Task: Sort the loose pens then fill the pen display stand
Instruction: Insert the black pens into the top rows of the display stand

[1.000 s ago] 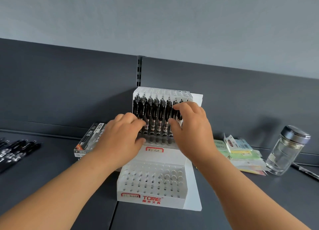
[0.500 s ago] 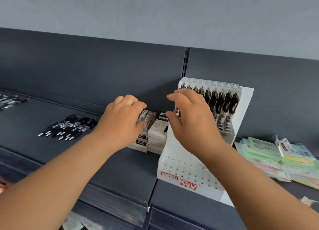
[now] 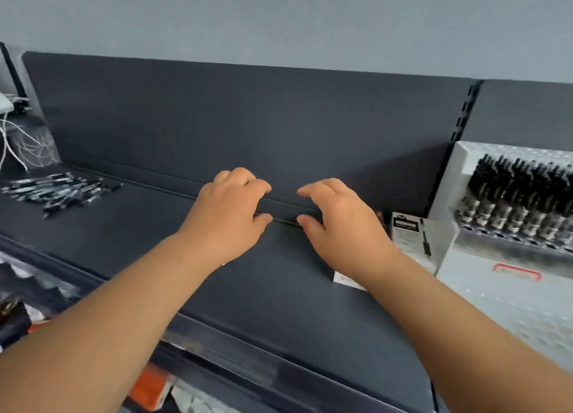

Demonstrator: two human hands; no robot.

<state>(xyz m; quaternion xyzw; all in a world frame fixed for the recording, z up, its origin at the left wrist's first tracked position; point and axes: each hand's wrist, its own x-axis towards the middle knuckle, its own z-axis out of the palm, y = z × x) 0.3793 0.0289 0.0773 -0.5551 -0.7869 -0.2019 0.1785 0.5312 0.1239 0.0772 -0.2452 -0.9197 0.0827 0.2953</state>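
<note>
The loose pens [image 3: 62, 189] lie heaped at the shelf's [image 3: 279, 288] far left, well apart from the partly filled stand [image 3: 483, 291] at right. The left hand [image 3: 229, 217] and right hand [image 3: 338, 223] hover between, loosely curled, empty. Best gather a few pens, tips aligned, before carrying.

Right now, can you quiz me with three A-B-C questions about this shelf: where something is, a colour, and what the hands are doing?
1. What colour is the pen display stand? A green. B white. C orange.
2. Where do the loose pens lie? A far left on the shelf. B on the floor. C in a glass jar.
3. What do the left hand and right hand hold? A a pen each. B one box together. C nothing.
Answers: 1 B, its body and holed tiers are white. 2 A, the pile lies at the shelf's left end. 3 C, the fingers are loosely curled with only dark shelf between them.
</note>
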